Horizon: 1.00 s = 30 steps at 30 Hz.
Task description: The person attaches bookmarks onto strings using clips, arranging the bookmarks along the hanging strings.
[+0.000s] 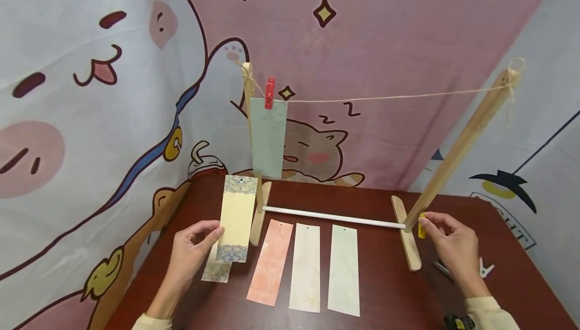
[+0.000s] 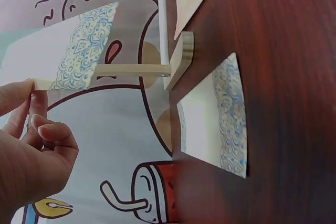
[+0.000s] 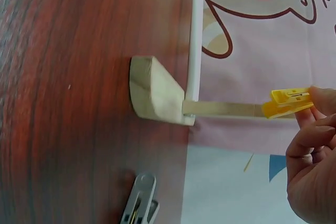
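Observation:
In the head view my left hand (image 1: 192, 252) pinches a cream bookmark-shaped card (image 1: 236, 217) with blue lace-pattern ends by its left edge, lifted above the table. A similar patterned card (image 2: 202, 124) lies on the table below it. My right hand (image 1: 453, 242) pinches a yellow clothespin (image 3: 286, 103) between thumb and fingers, near the right post (image 1: 457, 154). A pale green card (image 1: 269, 139) hangs from the string (image 1: 389, 97) by a red clothespin (image 1: 269, 93), close to the left post.
A salmon card (image 1: 270, 262), a cream card (image 1: 305, 268) and a pale green card (image 1: 343, 269) lie in a row on the dark red table (image 1: 385, 290). A white rod (image 1: 333, 216) joins the wooden feet. A grey clothespin (image 3: 139, 200) lies at the right.

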### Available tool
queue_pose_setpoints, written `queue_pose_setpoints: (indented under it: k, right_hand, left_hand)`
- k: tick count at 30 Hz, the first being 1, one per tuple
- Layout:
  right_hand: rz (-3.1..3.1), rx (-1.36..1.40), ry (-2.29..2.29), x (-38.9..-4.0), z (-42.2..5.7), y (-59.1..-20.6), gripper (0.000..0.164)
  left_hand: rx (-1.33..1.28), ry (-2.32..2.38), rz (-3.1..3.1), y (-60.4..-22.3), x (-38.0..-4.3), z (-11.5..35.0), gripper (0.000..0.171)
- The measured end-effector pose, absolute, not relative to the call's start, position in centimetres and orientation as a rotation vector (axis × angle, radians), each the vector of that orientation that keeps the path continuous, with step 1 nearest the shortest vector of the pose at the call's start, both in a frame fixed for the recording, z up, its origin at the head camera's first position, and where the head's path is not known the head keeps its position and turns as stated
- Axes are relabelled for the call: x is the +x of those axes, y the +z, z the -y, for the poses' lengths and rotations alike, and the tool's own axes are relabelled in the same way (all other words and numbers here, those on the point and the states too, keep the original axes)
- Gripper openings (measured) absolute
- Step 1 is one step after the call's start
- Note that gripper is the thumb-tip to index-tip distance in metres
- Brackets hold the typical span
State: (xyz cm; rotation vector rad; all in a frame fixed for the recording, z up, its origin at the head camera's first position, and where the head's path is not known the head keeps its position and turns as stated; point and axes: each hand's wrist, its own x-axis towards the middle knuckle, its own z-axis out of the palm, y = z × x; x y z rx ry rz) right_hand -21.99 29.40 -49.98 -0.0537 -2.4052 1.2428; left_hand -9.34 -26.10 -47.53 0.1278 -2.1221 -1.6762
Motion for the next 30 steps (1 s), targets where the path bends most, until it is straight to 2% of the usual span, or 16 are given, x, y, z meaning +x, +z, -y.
queue_pose_setpoints:
  k: [16, 30]
  right_hand:
    - [2.270, 0.152, 1.446, -22.6, -26.4, -47.6, 0.015]
    - [2.245, 0.242, 1.532, -22.9, -23.0, -46.6, 0.015]
  left_hand:
    - [0.080, -1.707, 2.103, -46.2, -10.8, 24.3, 0.009]
    - [-0.002, -1.737, 2.118, -45.8, -11.8, 22.7, 0.011]
